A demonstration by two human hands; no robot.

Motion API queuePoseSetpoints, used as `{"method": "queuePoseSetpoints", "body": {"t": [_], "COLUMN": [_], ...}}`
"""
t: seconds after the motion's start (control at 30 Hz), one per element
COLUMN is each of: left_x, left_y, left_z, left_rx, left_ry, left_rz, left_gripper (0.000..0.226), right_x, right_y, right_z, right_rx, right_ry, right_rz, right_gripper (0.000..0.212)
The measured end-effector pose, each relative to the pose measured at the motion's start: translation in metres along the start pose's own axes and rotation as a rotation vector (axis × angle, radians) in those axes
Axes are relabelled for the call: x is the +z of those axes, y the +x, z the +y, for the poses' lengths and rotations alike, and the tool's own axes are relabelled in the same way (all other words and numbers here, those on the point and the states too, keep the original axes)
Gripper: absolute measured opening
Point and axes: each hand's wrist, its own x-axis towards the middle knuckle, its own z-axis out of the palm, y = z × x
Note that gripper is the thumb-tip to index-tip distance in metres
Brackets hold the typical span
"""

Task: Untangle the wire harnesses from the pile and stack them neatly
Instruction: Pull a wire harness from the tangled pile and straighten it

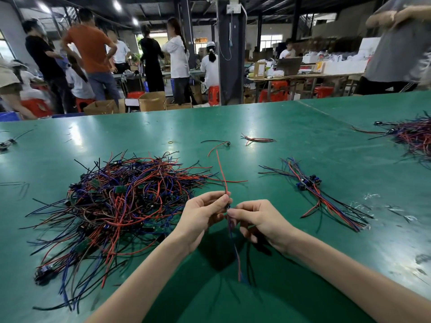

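Harness point(237, 259) held above the desk point(268, 122), long axis running near to far: blue and black leads hang toward the person, red lead points away. Fingers of left hand point(205, 213) and right hand point(258, 220) curl, pinching its middle. Pile point(116, 201) lies left; stack point(326, 197) right

The left forearm point(144, 276) and the right forearm point(349, 273) were stretched forward from the lower edge of the view and angled in toward each other, so that the hands met near the middle. The left hand point(205, 213) was turned palm toward the right, its fingers curled and its thumb and forefinger pinched on a wire harness point(222, 176). The right hand point(258, 220) was turned knuckles up, its forefinger and thumb closed on the same harness just beside the left fingertips, the other fingers tucked loosely beneath
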Motion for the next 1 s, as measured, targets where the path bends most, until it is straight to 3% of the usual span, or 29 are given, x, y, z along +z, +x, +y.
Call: {"method": "queuePoseSetpoints", "body": {"t": [0.23,0.5,0.67,1.0], "left_x": [0.0015,0.0025,0.0025,0.0031], "left_y": [0.0007,0.0007,-0.0016,-0.0021], "left_z": [-0.0017,-0.0027,-0.0021,-0.0021], "left_rx": [-0.011,0.156,0.151,0.261], "left_ry": [0.039,0.195,0.176,0.173], "left_rz": [-0.076,0.044,0.007,0.042], "left_gripper": [0.026,0.029,0.03,0.039], "right_x": [0.0003,-0.0007,0.001,0.0011], "right_y": [-0.0007,-0.0016,-0.0031,-0.0046], "right_z": [0.0007,0.001,-0.0019,-0.0081], "right_rx": [-0.009,0.047,0.032,0.138], "right_ry": [0.043,-0.018,-0.034,0.13], "right_rz": [0.031,-0.044,-0.055,-0.061], "right_gripper": [0.02,0.021,0.02,0.016]}}
